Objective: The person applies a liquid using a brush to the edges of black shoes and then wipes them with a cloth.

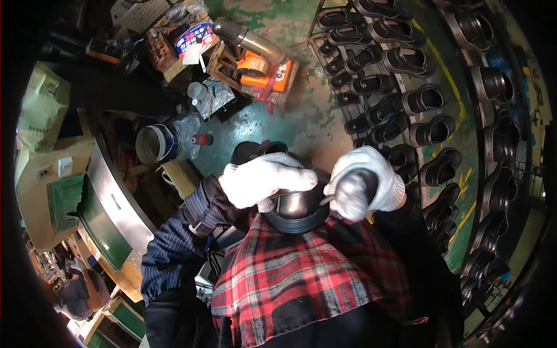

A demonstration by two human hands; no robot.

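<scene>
A black leather shoe (295, 206) rests in my lap on a red and black plaid cloth (290, 278), its heel end towards me. My left hand (270, 178), in a white knit glove, is closed over the shoe's upper from the left. The right hand (362, 185), gloved the same way, is curled at the shoe's right side, its fingers smeared by motion. From it a thin-tipped tool (328, 200) points at the shoe's edge; most of the tool is hidden in the glove. Beyond my left hand, the dark front part of a shoe (255, 151) shows.
Racks of black shoes (426, 98) line the right side. Ahead stand an orange machine (267, 72) and a metal flask (249, 40). A white bucket (151, 145) and a red-and-black bottle (201, 140) are ahead left. A metal-edged bench (119, 200) runs along the left; another person (84, 293) is behind it.
</scene>
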